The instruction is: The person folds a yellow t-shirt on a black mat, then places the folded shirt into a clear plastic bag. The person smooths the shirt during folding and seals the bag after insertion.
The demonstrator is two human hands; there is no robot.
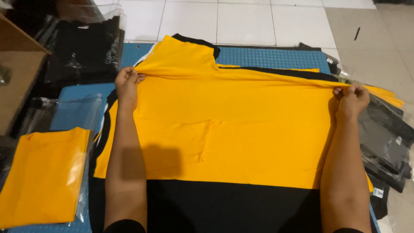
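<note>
A yellow shirt (241,129) with black trim lies spread flat on a blue mat (276,56). My left hand (127,82) pinches the shirt's folded edge near the shoulder at the left. My right hand (351,100) pinches the same edge at the far right. Between the two hands the fabric is pulled into a taut fold line. A black layer of cloth (224,207) shows under the yellow one along the near edge.
A folded yellow shirt in a clear bag (43,177) lies at the near left. Bagged black garments (84,47) sit at the back left beside a cardboard box (17,73). More bagged dark garments (388,138) are stacked at the right. White floor tiles (241,19) lie beyond.
</note>
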